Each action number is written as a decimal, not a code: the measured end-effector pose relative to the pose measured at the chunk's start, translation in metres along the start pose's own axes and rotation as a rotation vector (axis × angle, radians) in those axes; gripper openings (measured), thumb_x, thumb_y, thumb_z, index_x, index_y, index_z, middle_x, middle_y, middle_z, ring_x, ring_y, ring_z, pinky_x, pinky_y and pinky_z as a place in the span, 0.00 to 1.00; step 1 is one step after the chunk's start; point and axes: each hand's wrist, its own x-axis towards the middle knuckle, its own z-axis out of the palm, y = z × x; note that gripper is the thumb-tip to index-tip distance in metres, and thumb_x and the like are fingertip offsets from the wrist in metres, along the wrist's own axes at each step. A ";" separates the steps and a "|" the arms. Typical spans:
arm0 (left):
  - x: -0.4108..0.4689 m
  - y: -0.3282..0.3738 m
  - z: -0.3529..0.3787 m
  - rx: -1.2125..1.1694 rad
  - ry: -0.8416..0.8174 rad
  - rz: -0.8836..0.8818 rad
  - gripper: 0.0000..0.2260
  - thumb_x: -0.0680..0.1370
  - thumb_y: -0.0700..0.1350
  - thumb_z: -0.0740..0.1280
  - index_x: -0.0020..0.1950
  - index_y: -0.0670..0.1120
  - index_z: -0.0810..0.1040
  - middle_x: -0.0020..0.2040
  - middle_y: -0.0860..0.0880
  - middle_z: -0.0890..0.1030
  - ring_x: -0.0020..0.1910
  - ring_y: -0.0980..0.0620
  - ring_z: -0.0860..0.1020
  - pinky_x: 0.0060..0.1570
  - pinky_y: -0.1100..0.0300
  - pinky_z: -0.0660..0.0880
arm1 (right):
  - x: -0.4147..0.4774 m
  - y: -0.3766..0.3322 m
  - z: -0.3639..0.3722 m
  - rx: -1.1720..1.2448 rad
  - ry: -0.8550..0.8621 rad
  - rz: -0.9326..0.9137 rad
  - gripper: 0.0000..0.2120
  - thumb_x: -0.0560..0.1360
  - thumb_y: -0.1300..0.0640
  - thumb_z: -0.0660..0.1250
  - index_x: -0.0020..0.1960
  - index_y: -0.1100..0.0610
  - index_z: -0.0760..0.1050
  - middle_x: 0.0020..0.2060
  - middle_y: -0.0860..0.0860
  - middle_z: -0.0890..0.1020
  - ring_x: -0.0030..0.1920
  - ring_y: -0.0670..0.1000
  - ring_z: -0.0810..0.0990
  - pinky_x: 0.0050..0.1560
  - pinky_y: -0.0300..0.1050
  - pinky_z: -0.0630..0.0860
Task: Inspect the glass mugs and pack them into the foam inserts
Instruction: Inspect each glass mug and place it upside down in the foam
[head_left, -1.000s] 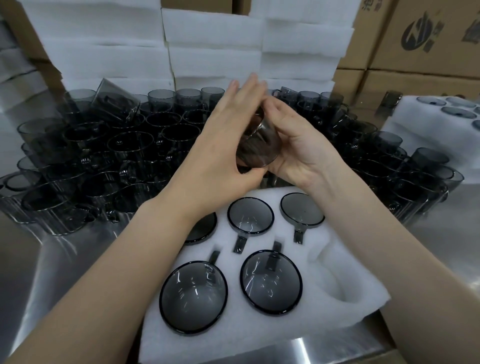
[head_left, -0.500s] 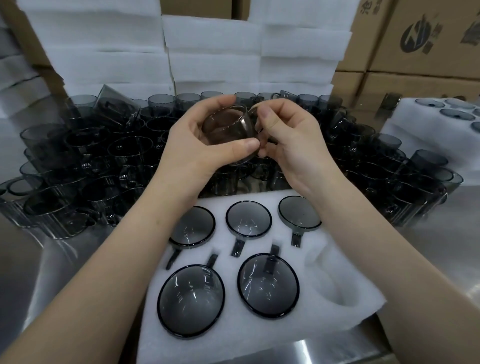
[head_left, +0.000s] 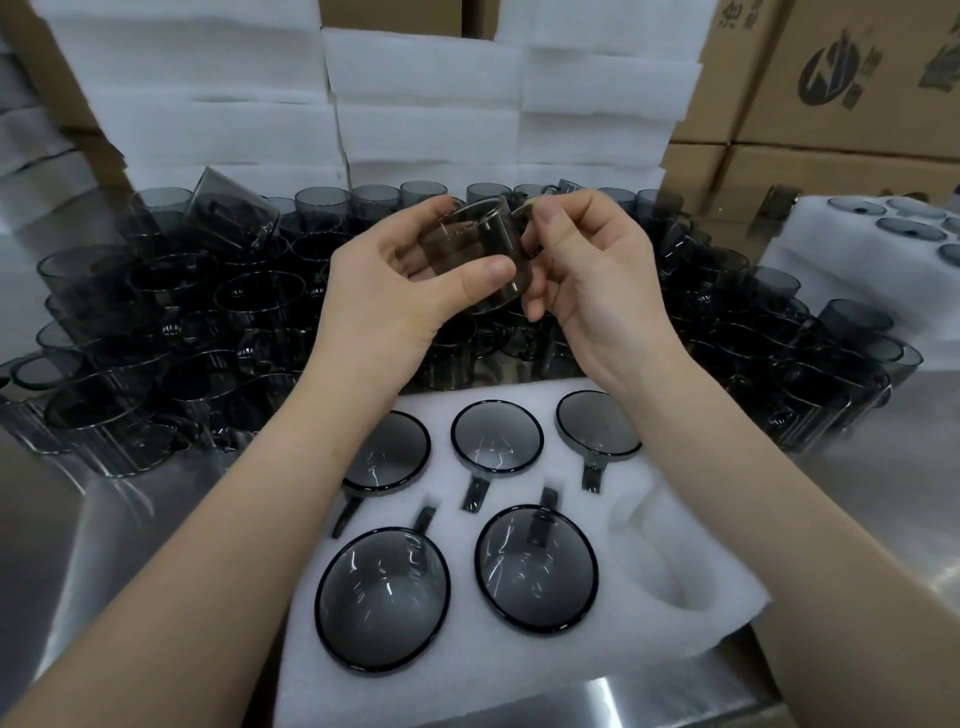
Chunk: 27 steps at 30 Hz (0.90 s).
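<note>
glass mug (head_left: 478, 254): one item, smoky grey, tipped on its side in the air above the far edge of the foam insert (head_left: 519, 670).
left grip (head_left: 384, 291): thumb and fingers curled round the mug's body.
right grip (head_left: 597, 280): thumb and forefinger pinching the mug's handle.
packed mugs (head_left: 496, 439): five, seated in the foam insert, three in its far row and two in its near row, handles lying in the slots.
empty cavity (head_left: 670, 566): one, at the near right corner of the foam insert.
loose mugs (head_left: 182, 322): a dense crowd just beyond the foam insert, spreading to its left and right.
foam sheets (head_left: 415, 104): white stacks, well beyond the foam insert.
cardboard boxes (head_left: 831, 78): stacked far right of the foam insert.
second insert (head_left: 857, 260): holds mugs, right of and beyond the foam insert.
worktop (head_left: 909, 467): metal, carrying the foam insert.
</note>
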 end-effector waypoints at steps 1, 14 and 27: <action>0.000 0.000 0.000 -0.001 0.001 -0.003 0.31 0.62 0.45 0.75 0.64 0.42 0.75 0.48 0.55 0.84 0.48 0.63 0.82 0.47 0.69 0.76 | 0.000 0.000 0.000 -0.002 0.004 -0.002 0.07 0.80 0.63 0.63 0.43 0.60 0.72 0.34 0.53 0.76 0.25 0.48 0.71 0.23 0.39 0.69; 0.001 -0.004 -0.007 -0.009 -0.016 -0.024 0.33 0.62 0.42 0.76 0.67 0.41 0.74 0.54 0.48 0.83 0.53 0.55 0.83 0.52 0.64 0.78 | -0.001 -0.003 -0.001 -0.136 -0.003 -0.014 0.03 0.77 0.63 0.68 0.46 0.60 0.79 0.33 0.52 0.79 0.26 0.48 0.72 0.27 0.42 0.76; 0.002 0.001 -0.009 -0.143 0.067 -0.087 0.26 0.71 0.42 0.72 0.67 0.38 0.74 0.57 0.43 0.83 0.58 0.46 0.81 0.60 0.47 0.77 | 0.003 0.003 0.002 0.163 -0.111 0.090 0.06 0.79 0.67 0.63 0.51 0.66 0.79 0.35 0.55 0.81 0.34 0.47 0.78 0.40 0.43 0.81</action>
